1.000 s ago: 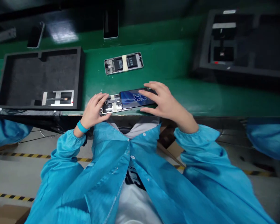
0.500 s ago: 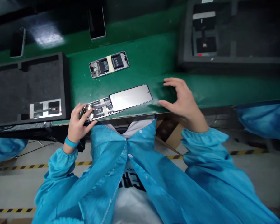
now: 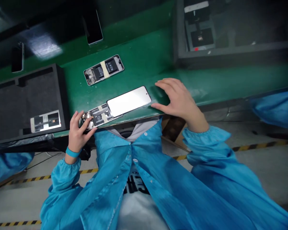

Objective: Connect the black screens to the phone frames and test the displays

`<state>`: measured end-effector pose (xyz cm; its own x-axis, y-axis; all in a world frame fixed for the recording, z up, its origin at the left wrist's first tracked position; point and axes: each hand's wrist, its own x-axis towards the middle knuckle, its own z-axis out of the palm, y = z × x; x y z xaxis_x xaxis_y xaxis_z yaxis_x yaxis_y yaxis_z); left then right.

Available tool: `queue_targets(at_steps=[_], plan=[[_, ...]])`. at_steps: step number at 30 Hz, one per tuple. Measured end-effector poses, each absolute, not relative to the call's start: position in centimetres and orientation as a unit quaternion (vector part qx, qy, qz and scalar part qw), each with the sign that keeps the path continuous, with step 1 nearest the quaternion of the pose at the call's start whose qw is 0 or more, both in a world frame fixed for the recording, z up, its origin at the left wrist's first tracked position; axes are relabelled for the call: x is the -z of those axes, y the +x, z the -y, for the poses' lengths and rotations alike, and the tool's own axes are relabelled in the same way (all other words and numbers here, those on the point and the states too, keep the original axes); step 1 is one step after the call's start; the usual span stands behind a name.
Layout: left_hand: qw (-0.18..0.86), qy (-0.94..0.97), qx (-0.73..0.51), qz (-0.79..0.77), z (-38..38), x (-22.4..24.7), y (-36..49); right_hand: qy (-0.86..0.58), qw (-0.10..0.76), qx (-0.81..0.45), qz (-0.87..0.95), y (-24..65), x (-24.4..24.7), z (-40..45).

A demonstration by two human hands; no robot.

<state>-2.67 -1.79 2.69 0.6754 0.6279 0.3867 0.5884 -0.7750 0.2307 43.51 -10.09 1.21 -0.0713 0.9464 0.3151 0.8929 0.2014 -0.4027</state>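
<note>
Here we are at the green workbench [image 3: 144, 54], and all eyes are on the opened phone body [image 3: 99, 114], its innards showing under strips of pale tape, lying right at the bench's near edge. Our left hand [image 3: 80, 131] has hold of it, fingers [image 3: 76, 118] curled closed around its left end, a blue wristband [image 3: 72, 152] on that wrist. Overlapping the body's right end sits a glass screen panel [image 3: 129, 101], its face catching a white glare. Our right hand [image 3: 180, 99] is wide open with nothing in its grasp, fingers spread just past the panel; the thumb [image 3: 156, 106] comes close to the panel's corner, though we can't tell if it's touching. Farther up the bench from the phone body lies a second opened phone body [image 3: 103, 69], taped across the middle. To the phone body's left sits a black foam tray [image 3: 26, 105] with a white card [image 3: 45, 121] in it, and well beyond, two dark phones [image 3: 92, 27] [image 3: 17, 57] lie near the bench's far side.
</note>
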Motion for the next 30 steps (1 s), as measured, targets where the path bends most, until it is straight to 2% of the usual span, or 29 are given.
queue_targets(at_steps=[12,20,25,30], plan=[[0.076,0.912,-0.211,-0.345,1.8,-3.3,-2.5,-0.634,0.259,-0.077,0.725,43.4,-1.5,10.1],[0.139,0.949,-0.079,-0.272,-1.5,-5.7,0.3,-0.638,0.243,-0.05,0.729,43.0,-1.6,10.2],[0.138,0.943,-0.111,-0.283,-1.4,-5.3,0.9,-0.616,0.24,0.01,0.75,43.0,-1.4,10.3],[0.178,0.935,-0.118,-0.283,-1.2,-4.9,0.4,-0.586,0.246,-0.01,0.772,43.1,-1.0,9.7]])
